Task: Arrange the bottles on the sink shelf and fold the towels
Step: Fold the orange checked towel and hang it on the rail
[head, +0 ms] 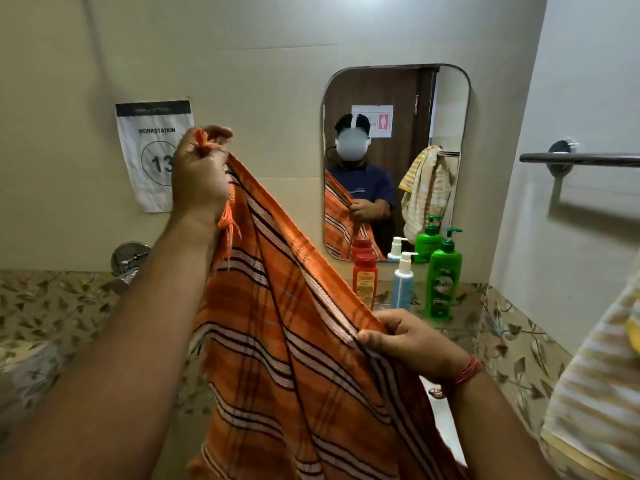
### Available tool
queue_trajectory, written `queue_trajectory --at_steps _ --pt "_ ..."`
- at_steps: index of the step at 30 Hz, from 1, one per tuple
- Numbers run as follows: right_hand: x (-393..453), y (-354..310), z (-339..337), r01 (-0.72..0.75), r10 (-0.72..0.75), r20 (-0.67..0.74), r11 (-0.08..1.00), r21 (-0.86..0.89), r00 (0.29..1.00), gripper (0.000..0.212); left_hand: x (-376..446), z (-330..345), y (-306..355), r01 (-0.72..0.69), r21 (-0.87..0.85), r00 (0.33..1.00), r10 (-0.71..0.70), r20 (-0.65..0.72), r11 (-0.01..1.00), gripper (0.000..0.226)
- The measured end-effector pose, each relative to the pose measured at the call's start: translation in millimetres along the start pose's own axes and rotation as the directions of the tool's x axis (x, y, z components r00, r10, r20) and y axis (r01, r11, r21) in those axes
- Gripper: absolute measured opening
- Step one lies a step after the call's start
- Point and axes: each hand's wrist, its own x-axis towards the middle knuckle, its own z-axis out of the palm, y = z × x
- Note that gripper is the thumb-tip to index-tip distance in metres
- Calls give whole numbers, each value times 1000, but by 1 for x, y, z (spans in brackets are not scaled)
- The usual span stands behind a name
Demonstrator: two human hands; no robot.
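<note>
Left grip (199, 174) pinches the fringed corner and right grip (412, 342) pinches the edge of a woven orange striped towel (294, 341) hanging before the plastic pump bottles (443, 282).

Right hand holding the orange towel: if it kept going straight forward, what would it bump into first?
Probably the blue bottle on the shelf, straight beyond the right hand; the red bottle stands close beside it. Depth is hard to judge.

You are looking at an orange towel (294, 341) striped black and white, a red bottle (365, 280), a blue bottle (402, 285), a green bottle (443, 282) and a yellow-and-white striped towel (595, 393).
</note>
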Motion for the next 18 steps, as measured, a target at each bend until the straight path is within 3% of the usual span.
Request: queue_trajectory --at_steps 3,5,7,11,16,18 --pt "-5 15 9 -79 81 -31 996 51 996 38 5 -3 6 10 51 996 -5 -94 999 25" --pt "-3 14 11 -83 91 -88 992 90 992 39 -3 -3 7 -35 171 997 23 72 985 17" --pt "3 5 13 -56 65 -129 996 73 990 39 -20 3 7 -89 258 945 0 327 962 9" --pt "21 -22 19 -21 0 -165 992 -127 986 33 -61 18 8 -124 314 771 -108 628 941 12" --pt "34 -36 20 -3 -68 -249 961 -275 966 25 -91 27 -2 -89 313 385 -258 886 946 54" --pt "37 -39 21 41 -114 -258 962 -270 959 20 -101 32 -8 -60 324 297 -293 909 944 65"
